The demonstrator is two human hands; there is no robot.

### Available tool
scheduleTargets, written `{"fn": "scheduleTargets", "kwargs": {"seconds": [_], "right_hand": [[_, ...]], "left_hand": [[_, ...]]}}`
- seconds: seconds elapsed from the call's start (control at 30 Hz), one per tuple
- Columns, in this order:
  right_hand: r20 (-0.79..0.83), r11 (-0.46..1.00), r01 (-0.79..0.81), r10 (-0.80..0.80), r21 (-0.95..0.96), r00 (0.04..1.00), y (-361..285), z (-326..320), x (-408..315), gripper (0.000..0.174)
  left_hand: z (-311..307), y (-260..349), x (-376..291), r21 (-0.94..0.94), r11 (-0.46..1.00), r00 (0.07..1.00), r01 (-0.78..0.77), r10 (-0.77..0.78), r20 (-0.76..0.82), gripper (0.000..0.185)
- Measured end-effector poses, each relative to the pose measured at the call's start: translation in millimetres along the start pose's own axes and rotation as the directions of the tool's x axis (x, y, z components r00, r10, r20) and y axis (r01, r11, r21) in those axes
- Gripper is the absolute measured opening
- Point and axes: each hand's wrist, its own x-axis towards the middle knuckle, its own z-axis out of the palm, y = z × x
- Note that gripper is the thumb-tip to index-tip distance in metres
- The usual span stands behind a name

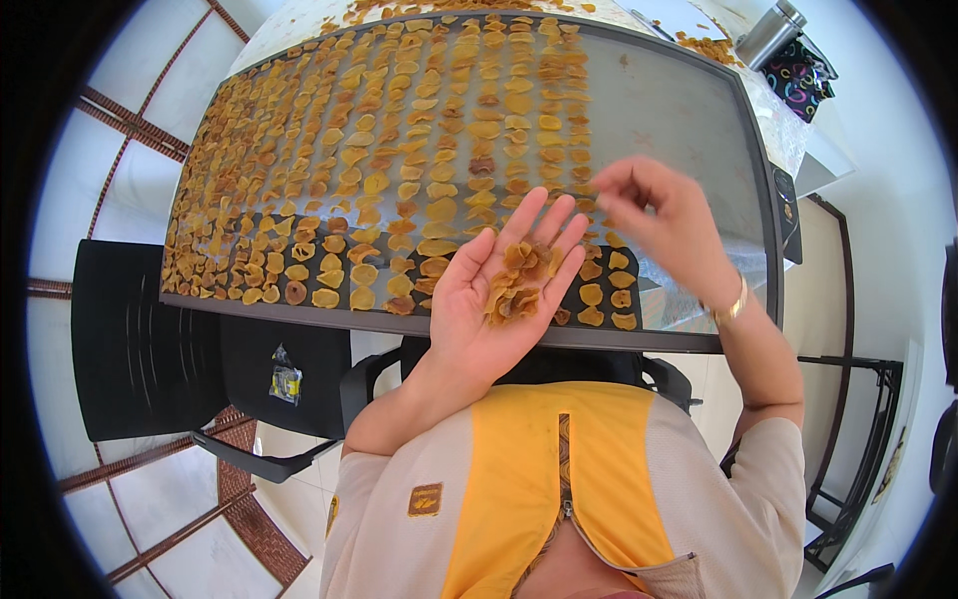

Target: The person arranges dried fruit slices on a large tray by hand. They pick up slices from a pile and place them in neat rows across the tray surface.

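My left hand [498,299] is palm up over the near edge of a dark-framed, glossy panel [688,112], holding a small heap of dried amber slices [524,266]. To its right, my right hand [658,217] hovers above the panel, thumb and fingertips drawn together. Motion blurs those fingers, so whether a slice sits between them is unclear. Its fingertips are beside the lower part of the rightmost long column of slices [578,135]. More similar slices [367,165] lie in many columns across the panel, packed more tightly on the left.
Loose slices [703,49] lie beyond the panel, close to a steel flask [771,34] and a patterned dark bag [799,78]. A black device [784,202] is against the panel's right side. At left stands a black chair [150,337] bearing a small clear packet [285,382].
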Motion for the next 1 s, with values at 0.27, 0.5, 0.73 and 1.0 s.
{"fn": "scheduleTargets", "kwargs": {"seconds": [0.27,0.5,0.73,1.0], "right_hand": [[0.217,0.757,0.597,-0.556,-0.266,0.802,-41,51,-38,0.027],[0.146,0.75,0.622,-0.605,-0.223,0.782,-27,55,-23,0.024],[0.029,0.862,0.49,-0.491,-0.131,0.871,-22,44,-11,0.013],[-0.02,0.971,0.232,-0.231,0.05,0.973,-17,41,-6,0.008]], "left_hand": [[-6,-3,4,0.205,0.979,0.994,0.0,-0.023,0.106,0.053],[-7,0,4,0.128,0.992,0.997,0.019,-0.029,0.075,0.051],[-22,7,4,-0.118,0.989,0.984,0.088,-0.069,0.163,0.048],[-12,2,3,-0.058,0.998,0.998,0.005,-0.002,0.065,0.046]]}}
